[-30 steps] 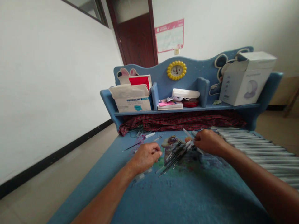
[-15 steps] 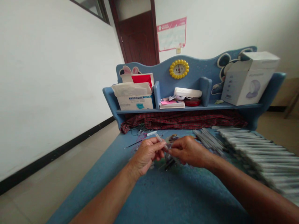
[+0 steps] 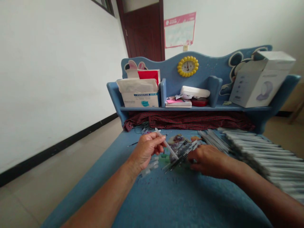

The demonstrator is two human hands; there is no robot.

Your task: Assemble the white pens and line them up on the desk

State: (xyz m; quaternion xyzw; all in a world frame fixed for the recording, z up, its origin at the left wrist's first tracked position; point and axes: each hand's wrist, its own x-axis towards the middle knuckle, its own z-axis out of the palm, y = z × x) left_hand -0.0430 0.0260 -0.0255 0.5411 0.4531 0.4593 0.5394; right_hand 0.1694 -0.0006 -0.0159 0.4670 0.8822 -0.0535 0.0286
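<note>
My left hand [image 3: 146,148] pinches a translucent white pen barrel [image 3: 169,148] between thumb and fingers. The barrel slants down to the right, its lower end over a loose pile of thin pen refills [image 3: 184,154]. At the right edge of that pile is my right hand [image 3: 209,160], its fingers bent and smeared by motion; whether they grip a refill cannot be made out. Small clear plastic pieces [image 3: 150,167] that look like pen caps lie below my left hand. Behind the right hand lies a bundle of pale empty-looking barrels [image 3: 217,141].
Many pens [image 3: 266,158] lie in a long row at the right of the blue table [image 3: 152,202]. A checked cloth [image 3: 187,120] lies under the back shelf, which holds a mask box [image 3: 140,99], papers and a white carton [image 3: 251,85]. A single dark refill [image 3: 133,144] lies left.
My right hand has left the pen barrel and moved right to the refill pile. My left hand still holds the barrel, and the view has shifted slightly.
</note>
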